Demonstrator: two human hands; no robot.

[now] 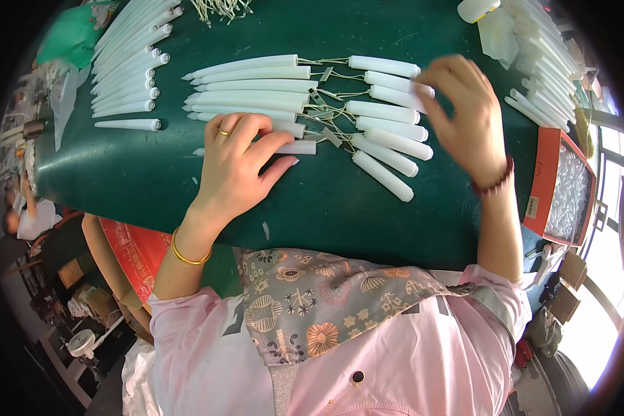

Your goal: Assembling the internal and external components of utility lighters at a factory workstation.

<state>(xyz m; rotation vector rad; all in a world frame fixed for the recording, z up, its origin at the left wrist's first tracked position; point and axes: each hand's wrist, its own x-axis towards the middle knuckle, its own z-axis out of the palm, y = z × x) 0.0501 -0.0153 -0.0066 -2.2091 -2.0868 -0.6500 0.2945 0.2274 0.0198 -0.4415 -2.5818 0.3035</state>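
In front of me on the table lies a row of white taper candle sleeves point(249, 87) with pointed ends to the left. Thin wires point(328, 111) with small metal pieces join them to shorter white tubes point(388, 111) fanned out on the right. My left hand point(239, 163) rests over the lowest sleeves, fingers curved and spread, its thumb apart from the index finger near the lowest one. My right hand point(468, 114) is slightly blurred at the right ends of the upper tubes. Its thumb and index finger close around the end of one white tube point(399, 81).
More white candle sticks point(128, 69) lie stacked at the far left. Others point(548, 76) are piled at the right. A red box point(544, 170) of small clear pieces stands at the right edge. Loose wires point(222, 8) and a white bottle point(477, 8) are at the back.
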